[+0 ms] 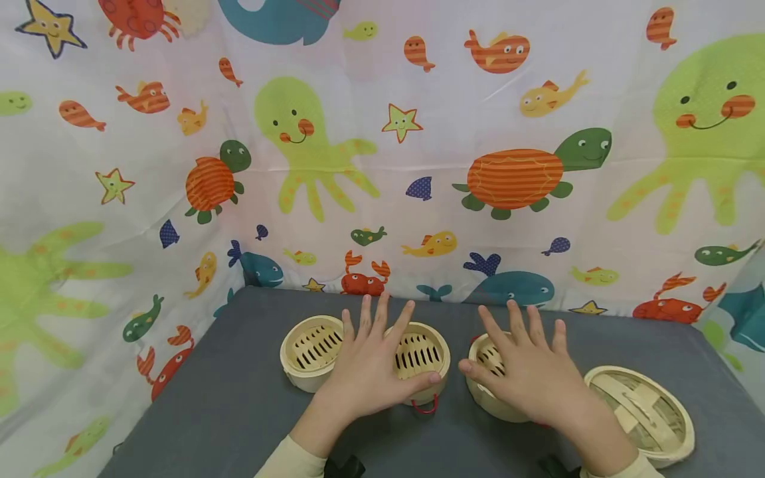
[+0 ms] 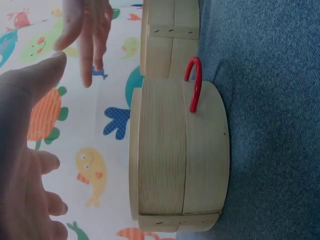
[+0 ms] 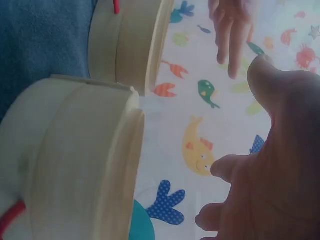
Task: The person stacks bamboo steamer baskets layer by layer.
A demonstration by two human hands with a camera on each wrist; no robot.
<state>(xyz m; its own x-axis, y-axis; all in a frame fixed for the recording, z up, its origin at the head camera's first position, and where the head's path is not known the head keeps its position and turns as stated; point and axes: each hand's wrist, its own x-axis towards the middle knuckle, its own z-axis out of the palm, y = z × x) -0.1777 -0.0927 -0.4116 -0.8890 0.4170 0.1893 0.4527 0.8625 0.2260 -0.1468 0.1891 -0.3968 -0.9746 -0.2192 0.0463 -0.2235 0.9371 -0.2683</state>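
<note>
Curtain (image 1: 418, 166) with sea animals printed on it hangs behind and on both sides of a grey table (image 1: 239, 398). On the table stand three small bamboo steamer baskets in a row, and one bamboo lid (image 1: 642, 411) lies flat at the far right. The left hand (image 1: 373, 368) is spread with straight fingers above the gap between the left basket (image 1: 307, 348) and the middle basket (image 1: 421, 355); from the wrist view it hovers over the rim and does not grasp anything. The right hand (image 1: 532, 375) is also flat and released, over the right basket (image 1: 499, 401), just beside the lid. A small red loop (image 1: 424, 405) hangs on the front wall of the middle basket.
</note>
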